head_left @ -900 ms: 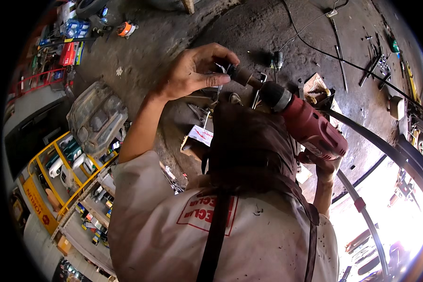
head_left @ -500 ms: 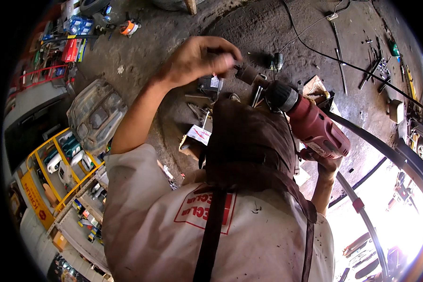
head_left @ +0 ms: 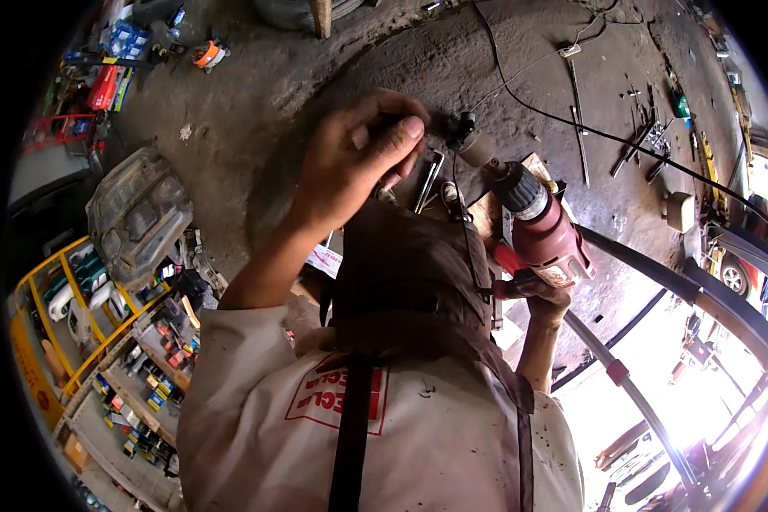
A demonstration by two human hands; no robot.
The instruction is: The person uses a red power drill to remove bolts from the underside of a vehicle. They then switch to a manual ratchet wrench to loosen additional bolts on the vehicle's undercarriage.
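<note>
My right hand [head_left: 548, 299] grips the handle of a red power drill [head_left: 548, 237], which points up and to the left. In its black chuck [head_left: 520, 189] sits a short grey-brown cylindrical attachment [head_left: 476, 151]. My left hand [head_left: 354, 162] is raised to the left of that attachment, apart from it. Its fingers are curled, with the thumb tip close to the index fingertip; whatever they may hold does not show. Below both hands a dark apron [head_left: 401, 264] covers my lap.
A black cable [head_left: 563, 113] runs across the stained floor. Hand tools [head_left: 648, 136] lie at the far right, near a long metal bar [head_left: 578, 128]. A yellow-framed rack [head_left: 81, 316] and a dirty moulded panel [head_left: 136, 218] stand at left. A thick dark bar [head_left: 640, 260] slants at right.
The drill has tilted more upright, and its attachment has drawn away from my left hand. My left hand has turned, its thumb now facing the drill. The whole view has shifted slightly.
</note>
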